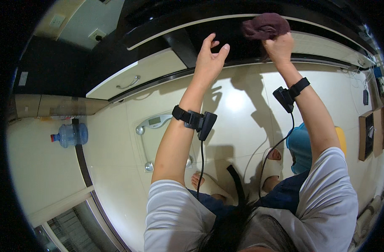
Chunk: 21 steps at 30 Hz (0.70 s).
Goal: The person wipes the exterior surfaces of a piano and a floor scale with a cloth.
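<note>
A bunched dark maroon cloth [265, 26] is gripped in my right hand [279, 47], whose fingers wrap round it at the far side, against a black surface with a pale edge. To its left, my left hand [211, 54] is raised with thumb and fingers apart and nothing in them. It hovers by the dark cabinet front [180, 47], near a white drawer [154, 71] with a curved metal handle. Whether the cloth touches the surface behind it, I cannot tell.
On the tiled floor, a glass bathroom scale [158, 121] lies left of my feet. A large blue water bottle [72, 135] lies farther left. A blue plastic stool or tub [299, 145] stands beside my right leg. An open cardboard box [366, 136] and cables are at the right.
</note>
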{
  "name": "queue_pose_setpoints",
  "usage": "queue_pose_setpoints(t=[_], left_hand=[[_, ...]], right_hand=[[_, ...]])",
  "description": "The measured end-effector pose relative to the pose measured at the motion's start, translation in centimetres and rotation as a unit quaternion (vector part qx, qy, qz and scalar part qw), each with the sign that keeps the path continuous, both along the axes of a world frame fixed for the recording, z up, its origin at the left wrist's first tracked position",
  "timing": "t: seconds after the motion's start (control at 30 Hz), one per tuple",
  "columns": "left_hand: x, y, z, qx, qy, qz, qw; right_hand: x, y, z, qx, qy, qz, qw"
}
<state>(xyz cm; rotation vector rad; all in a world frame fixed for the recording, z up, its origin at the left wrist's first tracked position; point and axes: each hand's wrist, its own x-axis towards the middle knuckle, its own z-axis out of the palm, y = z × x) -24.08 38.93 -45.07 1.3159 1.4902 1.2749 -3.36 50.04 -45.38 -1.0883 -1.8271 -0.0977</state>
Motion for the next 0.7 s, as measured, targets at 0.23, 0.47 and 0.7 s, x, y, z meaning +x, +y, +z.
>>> queue_pose_setpoints(t=[0.23, 0.47, 0.7], left_hand=[[-2.9, -1.9, 0.9, -0.134, -0.330, -0.102, 0.929], [-8.1, -5.0, -0.9, -0.114, -0.455, -0.105, 0.877], [-12.7, -11.8, 0.1, -0.237, -0.492, 0.026, 0.837]], right_hand=[[-10.1, -5.4, 0.7, -0.066, 0.047, 0.165, 0.983], [-14.8, -8.8, 0.3, -0.244, 0.076, 0.356, 0.899], [-18.1, -15.1, 0.8, -0.562, 0.074, 0.408, 0.716]])
